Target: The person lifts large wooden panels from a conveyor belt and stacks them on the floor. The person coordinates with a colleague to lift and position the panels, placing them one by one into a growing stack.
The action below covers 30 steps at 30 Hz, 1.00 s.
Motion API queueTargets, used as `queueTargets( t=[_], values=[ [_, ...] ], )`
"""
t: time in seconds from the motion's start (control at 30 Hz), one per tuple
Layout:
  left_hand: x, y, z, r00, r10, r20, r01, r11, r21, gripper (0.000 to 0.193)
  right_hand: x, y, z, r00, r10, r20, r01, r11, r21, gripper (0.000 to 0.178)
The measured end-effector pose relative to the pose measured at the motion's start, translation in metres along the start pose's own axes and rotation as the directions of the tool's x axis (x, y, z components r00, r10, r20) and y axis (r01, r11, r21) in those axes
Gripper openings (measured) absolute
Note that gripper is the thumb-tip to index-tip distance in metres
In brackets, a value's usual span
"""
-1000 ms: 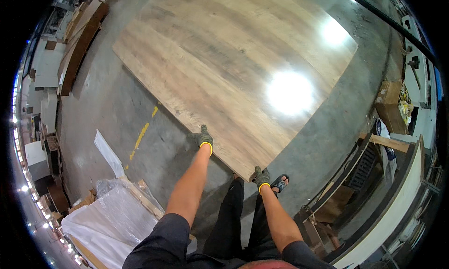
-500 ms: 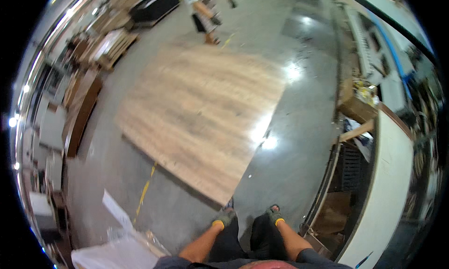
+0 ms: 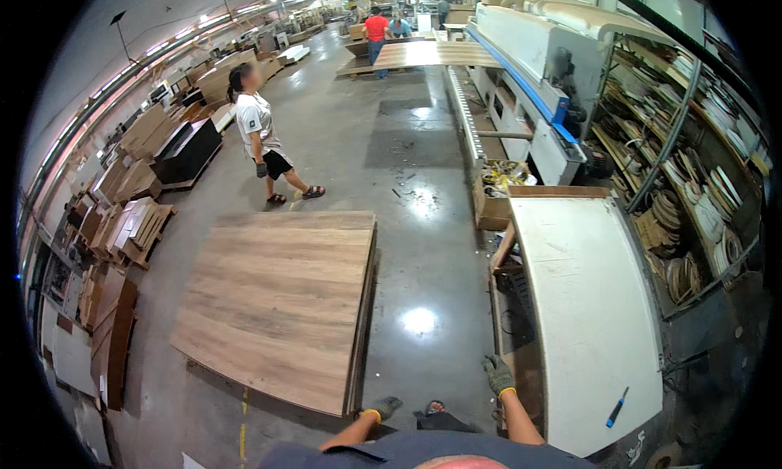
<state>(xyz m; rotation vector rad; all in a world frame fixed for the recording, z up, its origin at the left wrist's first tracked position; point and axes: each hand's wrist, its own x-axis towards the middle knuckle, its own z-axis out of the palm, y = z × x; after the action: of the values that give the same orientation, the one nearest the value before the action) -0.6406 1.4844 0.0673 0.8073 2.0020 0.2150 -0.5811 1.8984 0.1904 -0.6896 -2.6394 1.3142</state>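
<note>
A stack of wood-grain panels lies low in front of me, to the left. My left hand, in a grey-green glove with a yellow cuff, hangs just beside the stack's near right corner. It holds nothing, and its fingers are stretched out. My right hand, gloved the same way, is beside the left edge of a white-topped table. Its fingers are extended with nothing visible in them; whether it touches the table's frame I cannot tell. A blue-handled tool rests on the tabletop near its front.
A person in a white shirt stands beyond the stack. Farther off, a wood-grain panel sits at a long machine, near a person in red. Shelves line the right; pallets with boards stand left.
My view has swung up and right, bringing the machine and far hall into sight. My hands have moved farther apart, the right one toward the table. The person in white appears farther left.
</note>
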Motion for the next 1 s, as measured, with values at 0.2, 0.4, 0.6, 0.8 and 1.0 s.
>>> queueTargets(
  t=[0.2, 0.4, 0.6, 0.8, 1.0],
  values=[
    [-0.005, -0.017, -0.077, 0.896, -0.388, -0.217, 0.272, 0.864, -0.424, 0.063, -0.016, 0.002, -0.041, 0.976, 0.192, 0.106, -0.192, 0.981, -0.016, 0.048],
    [-0.035, -0.020, -0.097, 0.865, -0.341, -0.367, 0.191, 0.902, -0.388, 0.057, -0.041, 0.133, 0.092, 0.640, 0.343, 0.688, -0.138, 0.932, -0.336, 0.062],
    [0.000, -0.047, -0.064, 0.959, -0.194, -0.206, 0.169, 0.977, -0.134, 0.045, -0.033, 0.105, 0.034, 0.571, 0.418, 0.706, -0.381, 0.897, -0.223, 0.061],
    [0.013, -0.065, -0.101, 0.955, -0.255, -0.151, 0.230, 0.960, -0.162, 0.041, 0.019, 0.083, -0.007, 0.518, 0.451, 0.727, -0.529, 0.837, -0.142, 0.059],
    [0.097, -0.074, -0.173, 0.916, -0.109, -0.386, 0.078, 0.992, -0.096, 0.038, 0.072, 0.034, -0.071, 0.301, 0.504, 0.810, -0.828, 0.560, -0.041, 0.058]
  ],
)
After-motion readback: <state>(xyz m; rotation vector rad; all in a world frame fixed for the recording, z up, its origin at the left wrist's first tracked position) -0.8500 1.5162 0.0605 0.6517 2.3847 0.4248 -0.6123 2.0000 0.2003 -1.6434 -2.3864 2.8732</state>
